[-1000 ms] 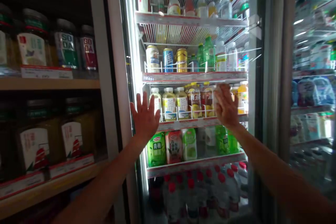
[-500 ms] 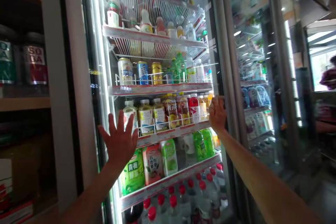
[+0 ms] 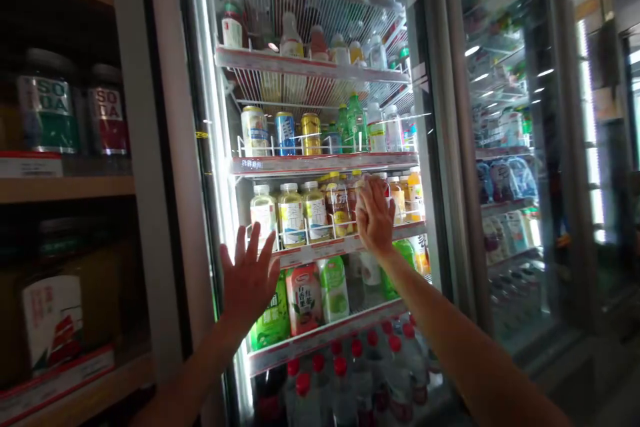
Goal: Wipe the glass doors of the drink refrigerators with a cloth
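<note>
My left hand (image 3: 250,280) is raised with its fingers spread, holding nothing, in front of the lower left of a lit drinks cooler. Behind its fingertips stands a white-capped bottle (image 3: 263,210), and below it are green cartons (image 3: 273,323). My right hand (image 3: 375,217) reaches up before the middle shelf, fingers stretched and slightly bent, with nothing visible in them. It covers part of the bottle row, close to a yellow-capped tea bottle (image 3: 340,203). Whether either hand touches the glass or a bottle, I cannot tell.
Cans (image 3: 285,133) and green bottles line the shelf above. Red-capped bottles (image 3: 340,380) fill the cooler's bottom. A metal door frame (image 3: 463,147) runs up the right side, beside another cooler. At left is a wooden shelf (image 3: 70,188) with soda bottles (image 3: 49,103).
My right hand has moved left, from the cooler's right edge to before the middle bottles. My left hand stays spread. The view has shifted left, showing more of the wooden shelf.
</note>
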The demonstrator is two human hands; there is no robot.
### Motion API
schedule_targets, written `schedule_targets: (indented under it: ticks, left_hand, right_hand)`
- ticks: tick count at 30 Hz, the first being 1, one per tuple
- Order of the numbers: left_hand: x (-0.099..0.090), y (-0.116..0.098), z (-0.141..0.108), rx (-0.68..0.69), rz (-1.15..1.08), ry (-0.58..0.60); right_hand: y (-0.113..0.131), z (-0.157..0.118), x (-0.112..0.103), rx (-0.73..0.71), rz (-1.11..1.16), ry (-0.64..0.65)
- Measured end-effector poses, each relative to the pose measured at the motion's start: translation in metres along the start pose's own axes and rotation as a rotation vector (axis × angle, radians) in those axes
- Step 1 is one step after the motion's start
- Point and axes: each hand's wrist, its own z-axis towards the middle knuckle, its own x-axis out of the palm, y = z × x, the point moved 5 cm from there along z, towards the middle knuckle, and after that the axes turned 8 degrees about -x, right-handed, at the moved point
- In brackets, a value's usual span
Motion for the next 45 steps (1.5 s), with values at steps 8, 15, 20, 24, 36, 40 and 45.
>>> schedule_targets:
  ticks: [8,15,20,24,36,40,45]
  left_hand:
    - [-0.006,0.013,-0.010,0.017,-0.039,-0.039]
    - [-0.012,0.035,-0.032,-0.011,-0.024,-0.035]
    - [-0.008,0.027,-0.035,-0.053,-0.026,-0.057]
    - [-0.006,0.023,-0.037,-0.051,-0.028,-0.068]
    - [-0.004,0.022,-0.039,-0.075,-0.055,-0.041]
    - [-0.003,0.022,-0.039,-0.083,-0.053,-0.048]
    - [-0.003,0.020,-0.039,-0.073,-0.063,-0.057]
  right_hand:
    - [0.128,-0.032,0.011,-0.623,0.184,0.274]
    - [0.032,-0.034,0.001,0.102,0.018,-0.018]
    - [0.088,-0.067,0.006,-0.457,0.146,0.259]
    - [0.022,-0.071,-0.012,-0.210,0.030,0.186]
    - [0.017,-0.084,-0.011,-0.299,0.025,0.250]
    - [-0.073,-0.079,-0.031,0.164,-0.144,0.021]
    - [-0.024,-0.079,-0.019,0.028,-0.046,0.092]
